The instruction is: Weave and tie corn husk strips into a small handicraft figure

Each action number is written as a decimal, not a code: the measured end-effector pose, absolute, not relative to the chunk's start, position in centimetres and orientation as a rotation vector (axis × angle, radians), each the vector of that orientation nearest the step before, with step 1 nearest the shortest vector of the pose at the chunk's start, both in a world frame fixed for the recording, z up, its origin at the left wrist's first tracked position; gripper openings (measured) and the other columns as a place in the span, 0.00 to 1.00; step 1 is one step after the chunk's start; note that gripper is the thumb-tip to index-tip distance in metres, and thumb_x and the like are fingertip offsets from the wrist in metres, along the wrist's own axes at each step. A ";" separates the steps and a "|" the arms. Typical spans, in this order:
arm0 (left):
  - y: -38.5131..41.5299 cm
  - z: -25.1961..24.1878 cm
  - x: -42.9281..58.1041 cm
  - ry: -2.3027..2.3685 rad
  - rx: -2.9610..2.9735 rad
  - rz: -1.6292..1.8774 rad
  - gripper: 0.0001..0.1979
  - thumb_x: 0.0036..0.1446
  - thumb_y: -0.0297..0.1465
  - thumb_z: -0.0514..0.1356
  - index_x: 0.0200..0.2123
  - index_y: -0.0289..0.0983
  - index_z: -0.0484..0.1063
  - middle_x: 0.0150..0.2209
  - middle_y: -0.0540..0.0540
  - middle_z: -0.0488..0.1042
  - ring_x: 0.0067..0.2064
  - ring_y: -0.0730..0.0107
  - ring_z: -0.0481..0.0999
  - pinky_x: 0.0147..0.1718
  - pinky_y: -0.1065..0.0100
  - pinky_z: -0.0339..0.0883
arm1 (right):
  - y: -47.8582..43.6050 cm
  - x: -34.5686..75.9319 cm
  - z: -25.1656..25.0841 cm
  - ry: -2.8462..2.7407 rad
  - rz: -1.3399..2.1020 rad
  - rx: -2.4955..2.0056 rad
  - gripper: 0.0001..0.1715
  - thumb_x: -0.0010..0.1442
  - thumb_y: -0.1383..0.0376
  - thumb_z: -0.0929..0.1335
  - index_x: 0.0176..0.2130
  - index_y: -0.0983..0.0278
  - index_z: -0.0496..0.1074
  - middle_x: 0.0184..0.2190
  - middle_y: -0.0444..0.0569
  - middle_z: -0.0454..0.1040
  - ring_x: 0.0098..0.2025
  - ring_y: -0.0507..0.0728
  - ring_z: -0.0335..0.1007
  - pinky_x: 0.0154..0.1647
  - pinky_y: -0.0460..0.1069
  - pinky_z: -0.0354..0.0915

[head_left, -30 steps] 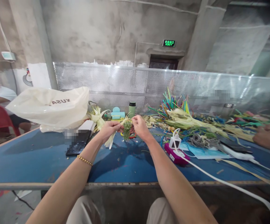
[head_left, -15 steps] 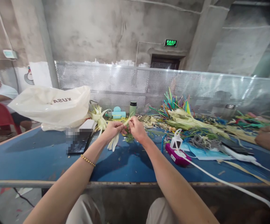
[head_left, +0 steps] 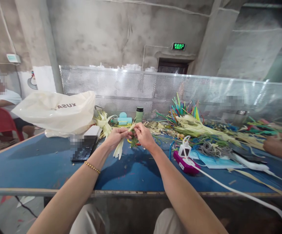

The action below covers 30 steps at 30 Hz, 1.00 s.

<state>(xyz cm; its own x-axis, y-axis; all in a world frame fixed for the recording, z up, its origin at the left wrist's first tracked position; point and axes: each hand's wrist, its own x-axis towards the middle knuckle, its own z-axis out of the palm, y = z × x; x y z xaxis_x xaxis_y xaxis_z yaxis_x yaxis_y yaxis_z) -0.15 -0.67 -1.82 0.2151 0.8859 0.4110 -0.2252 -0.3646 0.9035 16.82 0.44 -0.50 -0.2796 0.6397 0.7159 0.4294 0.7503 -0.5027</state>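
My left hand is closed in a pinch on a bundle of pale corn husk strips, whose loose ends hang below its fingers. Close beside it, my right hand pinches the upper part of the same husk, which pokes up between the two hands. Some green strands with small red and yellow bits show under my fingers; whether they are held or lie behind is hard to tell. Both hands are above the blue table. A knotted clump of husk lies left of them.
Left stand a white plastic bag and a black phone. Behind my hands is a green bottle. To the right lie a husk pile, a purple power strip with a white cable, and a blue mask. Another person's hand works far right.
My fingers have shifted slightly on the husk, and its upper end now sticks up more. Red and yellow bits have come into sight below. The other person's hand moved a little left.
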 end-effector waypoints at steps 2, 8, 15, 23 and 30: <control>-0.4 -1.8 -0.4 0.658 1.480 1.398 0.08 0.46 0.31 0.68 0.28 0.30 0.80 0.29 0.42 0.76 0.30 0.71 0.73 0.34 0.69 0.64 | 0.6 17.0 -0.6 -1.903 0.220 -0.846 0.06 0.63 0.64 0.60 0.37 0.61 0.65 0.25 0.45 0.72 0.27 0.55 0.70 0.31 0.47 0.65; -0.5 -1.6 -0.7 0.611 1.508 1.414 0.08 0.46 0.31 0.68 0.28 0.31 0.80 0.35 0.42 0.75 0.32 0.72 0.73 0.37 0.67 0.66 | 0.7 17.4 -0.6 -1.861 0.041 -0.972 0.16 0.57 0.72 0.61 0.43 0.59 0.68 0.22 0.42 0.72 0.25 0.55 0.69 0.31 0.48 0.64; -0.8 -1.4 -0.8 0.614 1.499 1.388 0.08 0.47 0.31 0.67 0.28 0.31 0.80 0.34 0.43 0.74 0.32 0.73 0.72 0.38 0.68 0.65 | 0.0 17.3 0.1 -1.838 -0.195 -0.884 0.11 0.57 0.71 0.64 0.37 0.61 0.74 0.35 0.49 0.74 0.37 0.55 0.71 0.39 0.48 0.65; -0.7 -1.6 -0.8 0.669 1.764 1.381 0.10 0.50 0.34 0.65 0.27 0.32 0.80 0.36 0.41 0.75 0.38 0.66 0.72 0.40 0.65 0.66 | -0.7 16.8 0.1 -1.992 -0.238 -0.995 0.07 0.57 0.67 0.66 0.33 0.62 0.75 0.32 0.48 0.75 0.35 0.55 0.70 0.37 0.48 0.62; -0.8 -1.1 -0.5 0.764 2.170 1.394 0.10 0.54 0.31 0.60 0.23 0.35 0.78 0.31 0.42 0.75 0.41 0.62 0.72 0.43 0.63 0.65 | -0.6 16.7 0.2 -1.898 0.135 -0.986 0.03 0.48 0.68 0.66 0.24 0.63 0.69 0.21 0.44 0.70 0.24 0.52 0.63 0.27 0.46 0.57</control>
